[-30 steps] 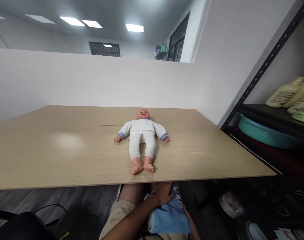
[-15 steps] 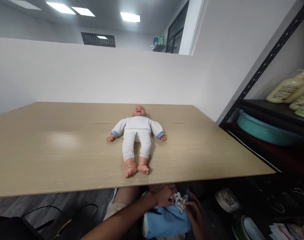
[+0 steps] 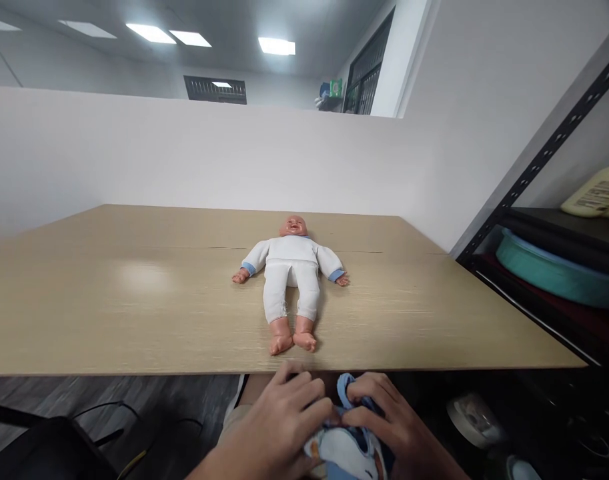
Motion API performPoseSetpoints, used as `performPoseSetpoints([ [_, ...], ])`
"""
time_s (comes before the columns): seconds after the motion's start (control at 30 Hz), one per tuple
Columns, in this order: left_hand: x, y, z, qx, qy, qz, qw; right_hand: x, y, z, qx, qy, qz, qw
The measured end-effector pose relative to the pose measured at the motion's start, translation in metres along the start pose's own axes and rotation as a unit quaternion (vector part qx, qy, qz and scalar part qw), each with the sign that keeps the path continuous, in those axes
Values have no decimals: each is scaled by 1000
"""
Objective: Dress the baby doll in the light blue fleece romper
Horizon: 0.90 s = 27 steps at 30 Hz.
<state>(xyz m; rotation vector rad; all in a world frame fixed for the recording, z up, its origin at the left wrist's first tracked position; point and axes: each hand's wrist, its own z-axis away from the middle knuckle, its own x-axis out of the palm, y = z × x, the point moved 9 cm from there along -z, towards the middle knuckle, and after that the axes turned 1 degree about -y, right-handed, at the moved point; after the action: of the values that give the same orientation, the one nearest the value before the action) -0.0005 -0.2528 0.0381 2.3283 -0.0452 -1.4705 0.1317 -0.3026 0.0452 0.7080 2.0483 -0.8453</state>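
Note:
Below the table's front edge, my left hand (image 3: 297, 410) has its fingers curled on a soft blue printed cloth (image 3: 347, 450), perhaps a small garment. My right hand (image 3: 387, 413) pinches the same cloth, near a blue band that loops up between thumb and fingers. White cartoon figures with dark lines show on the fabric; its full shape is hidden by the hands and the picture's lower edge. A baby doll (image 3: 293, 267) in a white suit with blue cuffs lies on its back beyond both hands, arms spread and bare feet towards me.
The wooden table (image 3: 134, 320) reaches back to a white partition wall (image 3: 234, 160). On the right, a black shelf rack (image 3: 534, 177) carries a teal basin (image 3: 559, 270) and pale bottles (image 3: 597, 193). Dark cables (image 3: 104, 405) run across the floor at left.
Both hands have come up towards the table edge and lifted the cloth off my lap. A blue band now loops up by my right hand. The view has turned slightly left.

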Motion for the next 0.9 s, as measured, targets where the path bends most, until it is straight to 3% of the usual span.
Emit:
performPoseSetpoints([
  [0.07, -35, -6, -6, -25, -5, 53, 998, -24, -7, -24, -33, 42, 23, 998],
  [0.2, -100, -19, -23, -37, 37, 116, 992, -62, -7, -65, -57, 89, 60, 993],
  [0.33, -147, -35, -49, -30, 71, 161, 984, -104, -11, -109, -109, 125, 78, 983],
  [0.4, -165, -44, -65, -23, 74, 186, 979, -120, -7, -135, -117, 106, 30, 987],
  [0.47, -179, -54, -80, -24, 82, 204, 975, -126, 12, -163, -64, 39, -75, 994],
  [0.53, -194, -67, -93, -33, 103, 215, 971, -115, 34, -186, 5, -80, -174, 982],
  [0.6, -206, -82, -103, -46, 124, 232, 964, -100, 47, -198, 17, -202, -209, 957],
  [0.67, -215, -99, -111, -66, 123, 241, 960, -92, 57, -207, -2, -261, -210, 942],
  [0.73, -218, -115, -118, -84, 76, 225, 968, -96, 71, -220, -3, -218, -219, 951],
  [0.83, -213, -134, -123, -73, -43, 200, 976, -109, 92, -237, 19, -104, -250, 962],
  [0.9, -213, -148, -123, -75, -67, 216, 971, -111, 105, -245, 34, -70, -276, 958],
])
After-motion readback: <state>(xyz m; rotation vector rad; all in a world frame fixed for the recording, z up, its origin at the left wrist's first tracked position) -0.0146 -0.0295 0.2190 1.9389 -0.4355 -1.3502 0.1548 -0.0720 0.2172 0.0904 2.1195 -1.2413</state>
